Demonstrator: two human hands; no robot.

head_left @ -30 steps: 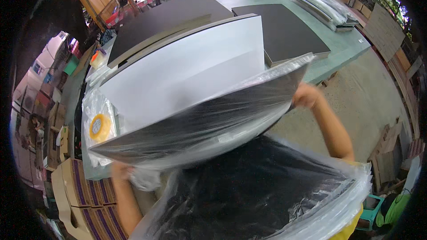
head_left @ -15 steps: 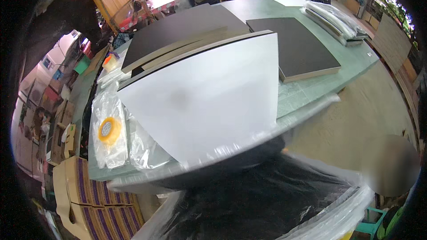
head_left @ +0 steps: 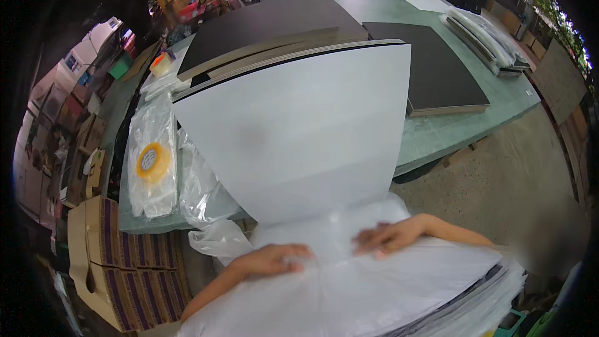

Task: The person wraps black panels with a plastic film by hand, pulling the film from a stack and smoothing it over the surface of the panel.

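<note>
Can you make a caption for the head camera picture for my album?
Left hand and right hand over a plastic-wrapped pile, with yellow tape and a white board beyond.

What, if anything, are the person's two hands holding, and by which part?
No grip can be made out: the left hand and right hand are over the far part of the white plastic-wrapped stack; blurred fingers hide any pinch.

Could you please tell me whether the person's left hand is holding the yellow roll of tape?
No, the roll of tape lies on plastic bags on the table, apart from the left hand.
</note>
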